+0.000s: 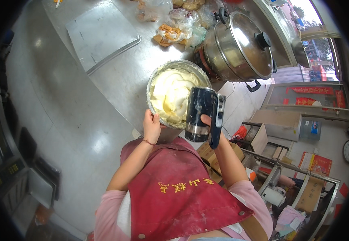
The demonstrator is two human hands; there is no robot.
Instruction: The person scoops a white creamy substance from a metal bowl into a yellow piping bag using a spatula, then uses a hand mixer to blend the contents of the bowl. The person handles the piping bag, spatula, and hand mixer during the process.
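A round metal bowl [148,95] holds thick pale-yellow cream or batter [170,87] with soft folds on its surface. It stands at the edge of a steel worktop [114,87]. My left hand [152,126] grips the bowl's near left rim, thumb up at the wall. My right hand [212,128] is closed around the handle of a dark blue electric hand mixer [200,111], which is spattered with dried mix. The mixer is over the bowl's right side; its beaters are hidden from view.
Right behind the bowl stands a large steel steamer pot [225,48] with a glass lid. Plastic bags [174,33] lie at the back, a flat metal tray [102,36] at the back left. Shelves [278,180] with boxes and a white kettle [273,195] stand to the right.
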